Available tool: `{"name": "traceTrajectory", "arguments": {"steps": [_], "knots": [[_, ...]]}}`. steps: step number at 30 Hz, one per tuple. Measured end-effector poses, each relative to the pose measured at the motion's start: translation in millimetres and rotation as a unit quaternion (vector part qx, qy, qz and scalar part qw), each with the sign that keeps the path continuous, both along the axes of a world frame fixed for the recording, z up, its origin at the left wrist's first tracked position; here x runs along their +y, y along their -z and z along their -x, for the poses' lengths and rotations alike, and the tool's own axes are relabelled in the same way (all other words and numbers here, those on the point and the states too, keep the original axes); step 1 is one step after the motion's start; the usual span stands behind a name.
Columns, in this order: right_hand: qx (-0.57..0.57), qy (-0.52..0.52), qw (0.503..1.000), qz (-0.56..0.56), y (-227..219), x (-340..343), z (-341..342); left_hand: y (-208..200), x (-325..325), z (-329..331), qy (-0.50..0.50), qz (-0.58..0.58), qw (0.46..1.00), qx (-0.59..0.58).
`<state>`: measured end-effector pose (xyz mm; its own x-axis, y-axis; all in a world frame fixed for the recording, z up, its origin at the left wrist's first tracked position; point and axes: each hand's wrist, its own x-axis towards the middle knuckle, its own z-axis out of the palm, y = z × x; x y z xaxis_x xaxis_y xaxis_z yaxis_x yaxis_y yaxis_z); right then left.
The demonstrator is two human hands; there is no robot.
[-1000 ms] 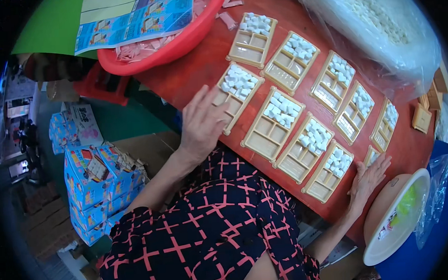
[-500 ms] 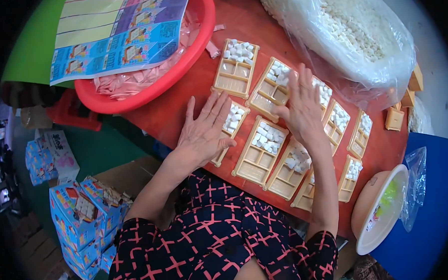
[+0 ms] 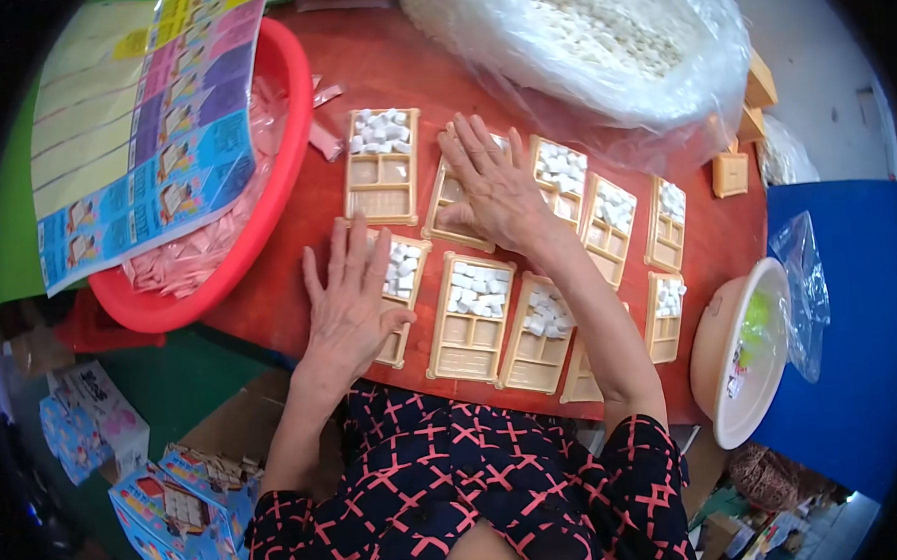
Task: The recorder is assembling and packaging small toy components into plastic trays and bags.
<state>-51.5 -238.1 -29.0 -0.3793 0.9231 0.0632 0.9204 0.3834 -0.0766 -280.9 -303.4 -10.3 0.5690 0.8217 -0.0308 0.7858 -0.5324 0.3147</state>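
Note:
My left hand (image 3: 344,300) is open, fingers spread, and lies over the left side of the front-left beige tray (image 3: 401,327). Fingers outstretched, my right hand (image 3: 494,183) covers much of the second tray (image 3: 443,208) in the back row. Neither hand has anything visible in its grip. Both rows hold several such divided plastic trays, each with small white cubes heaped in the far compartment. Beside my hands are a back-left tray (image 3: 381,203) and a front tray (image 3: 467,359). My right forearm partly hides another front tray (image 3: 578,382).
At the left, a red basin (image 3: 300,126) holds pink packets under a printed sheet (image 3: 146,123). A large clear bag (image 3: 599,48) of white cubes lies at the back. A cream bowl (image 3: 715,368) stands at the right edge; printed blue boxes (image 3: 179,522) are stacked lower left.
The view has swung, so the table appears farther left. Against the trays, my right hand has shifted slightly left and away from me; my left hand stays about the same.

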Motion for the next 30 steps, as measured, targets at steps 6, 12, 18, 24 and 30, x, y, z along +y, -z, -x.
{"name": "traceTrajectory", "arguments": {"steps": [6,12,18,24,30], "knots": [[0.439,0.015,0.898,-0.013,-34,-27,40,-27,23,-46,-0.145,0.285,0.734,-0.598],[0.673,0.023,0.739,-0.022,-12,18,34,-55,43,-127,-0.144,0.343,0.586,-0.720],[0.802,0.114,0.583,-0.056,-41,0,55,118,83,-31,-0.075,0.388,0.660,-0.639],[0.889,0.234,0.386,0.073,-52,-33,-3,60,50,-134,0.152,0.428,0.733,-0.507],[0.679,0.190,0.692,-0.155,-60,-188,-128,-56,-56,-247,0.371,0.267,0.799,-0.391]]}}
